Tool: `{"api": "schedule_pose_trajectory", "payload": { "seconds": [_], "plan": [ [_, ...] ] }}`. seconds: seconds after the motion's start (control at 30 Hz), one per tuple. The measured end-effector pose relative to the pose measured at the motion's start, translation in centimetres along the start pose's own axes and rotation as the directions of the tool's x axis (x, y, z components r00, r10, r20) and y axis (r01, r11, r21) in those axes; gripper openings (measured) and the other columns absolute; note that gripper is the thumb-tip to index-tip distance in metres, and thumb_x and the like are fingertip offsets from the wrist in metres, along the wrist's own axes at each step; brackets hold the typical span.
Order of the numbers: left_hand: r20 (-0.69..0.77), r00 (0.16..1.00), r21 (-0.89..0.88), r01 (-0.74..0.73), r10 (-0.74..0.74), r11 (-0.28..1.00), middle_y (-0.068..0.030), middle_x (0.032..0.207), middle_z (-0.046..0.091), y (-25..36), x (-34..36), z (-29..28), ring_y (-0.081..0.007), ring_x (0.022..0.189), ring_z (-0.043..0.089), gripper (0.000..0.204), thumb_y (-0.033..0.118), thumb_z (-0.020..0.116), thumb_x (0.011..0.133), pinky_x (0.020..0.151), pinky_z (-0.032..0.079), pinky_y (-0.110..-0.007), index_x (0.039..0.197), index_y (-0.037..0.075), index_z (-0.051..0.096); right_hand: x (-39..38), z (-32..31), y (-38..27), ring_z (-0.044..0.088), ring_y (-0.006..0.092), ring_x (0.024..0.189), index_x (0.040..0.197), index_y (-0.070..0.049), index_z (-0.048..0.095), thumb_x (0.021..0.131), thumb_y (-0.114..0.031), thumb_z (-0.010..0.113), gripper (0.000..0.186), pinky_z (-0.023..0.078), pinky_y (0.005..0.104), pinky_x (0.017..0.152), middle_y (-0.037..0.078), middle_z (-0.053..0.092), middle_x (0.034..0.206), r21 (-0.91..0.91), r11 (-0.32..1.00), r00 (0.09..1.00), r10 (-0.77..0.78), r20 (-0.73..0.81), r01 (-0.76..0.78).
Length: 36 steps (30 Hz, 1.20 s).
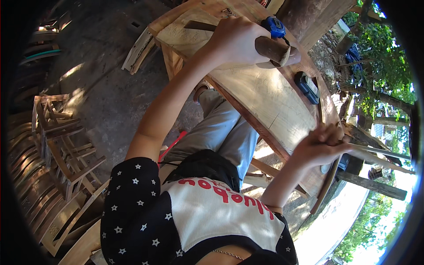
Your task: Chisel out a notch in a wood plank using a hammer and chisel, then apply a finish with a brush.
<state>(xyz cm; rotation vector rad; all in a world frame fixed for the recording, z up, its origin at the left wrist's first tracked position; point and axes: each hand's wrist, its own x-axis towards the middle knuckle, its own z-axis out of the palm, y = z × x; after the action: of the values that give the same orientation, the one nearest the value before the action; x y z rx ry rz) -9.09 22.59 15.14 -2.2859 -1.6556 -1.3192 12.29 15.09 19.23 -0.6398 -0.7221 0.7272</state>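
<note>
Over the wooden workbench point(282, 115), my left hand point(238, 42) is closed around a thick, rounded wooden piece point(271, 49) whose cut end sticks out to the right. On the other side of that hand, a dark flat strip point(199, 25) shows; whether it belongs to the same piece I cannot tell. A blue device with a cord point(274, 27) lies just beyond my knuckles. My right hand point(324, 143), its fingers curled, is at the right end of the bench. A thin pale strip point(380, 159) runs out to the right beside it; what the fingers hold is hidden.
On the bench lie a black-and-blue case point(307, 87) and a few small metal bits point(227, 12). A thick log point(322, 17) stands behind. Wooden frames point(66, 150) and curved slats point(31, 176) are stacked at left. Timber pieces point(375, 183) lie at right.
</note>
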Motion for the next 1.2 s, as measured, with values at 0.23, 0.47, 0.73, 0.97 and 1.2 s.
{"api": "schedule_pose_trajectory", "payload": {
  "seconds": [0.23,0.47,0.73,0.97,1.2],
  "plan": [
    [-0.054,0.998,0.007,0.029,-0.029,1.0,-0.0062,0.068,0.066,-2.3,-0.3,-0.9,-0.0238,0.065,0.065,0.031,0.034,0.074,0.058,0.066,0.052,-0.035,0.083,0.016,0.07,0.4,-0.4,0.0,0.025,0.0023,0.04,0.088,-0.008,0.047,0.095,-0.035,0.04,0.028,0.022,0.0196,0.029,-0.004,0.032,0.057,-0.596,0.803,0.934,0.207,0.292,0.009],
    [-0.077,0.996,0.055,0.045,-0.041,0.997,-0.0048,0.069,0.066,-3.2,0.1,-0.8,-0.0226,0.067,0.065,0.036,0.035,0.075,0.056,0.068,0.052,-0.035,0.087,0.018,0.07,-6.0,0.5,3.3,0.026,0.0046,0.036,0.081,-0.01,0.039,0.097,-0.032,0.039,0.027,0.024,0.0215,0.03,-0.005,0.032,0.054,-0.581,0.668,0.483,0.741,0.466,-0.465],
    [-0.022,1.0,-0.012,-0.004,0.004,1.0,-0.0108,0.077,0.067,-2.4,1.0,-1.9,-0.0218,0.07,0.066,0.035,0.024,0.078,0.059,0.065,0.051,-0.03,0.088,0.006,0.069,-4.6,2.2,2.9,0.029,0.0056,0.039,0.077,-0.01,0.038,0.097,-0.036,0.036,0.032,0.023,0.0206,0.031,-0.002,0.033,0.053,-0.233,0.807,0.694,0.587,0.417,-0.543],
    [-0.069,0.997,-0.104,0.016,-0.023,0.994,-0.0097,0.082,0.068,-2.9,0.9,-2.7,-0.0174,0.074,0.066,0.036,0.022,0.077,0.062,0.066,0.051,-0.031,0.092,0.004,0.067,-1.9,-2.1,-1.3,0.022,0.0037,0.035,0.097,-0.008,0.047,0.097,-0.033,0.037,0.027,0.02,0.0201,0.027,-0.005,0.027,0.052,-0.314,0.846,0.845,0.501,0.188,-0.432],
    [0.151,0.894,-0.384,-0.339,0.421,0.859,-0.0039,0.066,0.063,15.4,-0.2,6.2,-0.0231,0.064,0.064,0.022,0.025,0.073,0.057,0.058,0.049,-0.037,0.075,0.017,0.065,-1.5,-11.7,-6.7,0.022,0.0039,0.032,0.097,-0.008,0.047,0.096,-0.035,0.039,0.028,0.018,0.0188,0.026,-0.004,0.028,0.053,-0.266,0.903,0.939,0.342,-0.033,-0.339]
  ]
}}
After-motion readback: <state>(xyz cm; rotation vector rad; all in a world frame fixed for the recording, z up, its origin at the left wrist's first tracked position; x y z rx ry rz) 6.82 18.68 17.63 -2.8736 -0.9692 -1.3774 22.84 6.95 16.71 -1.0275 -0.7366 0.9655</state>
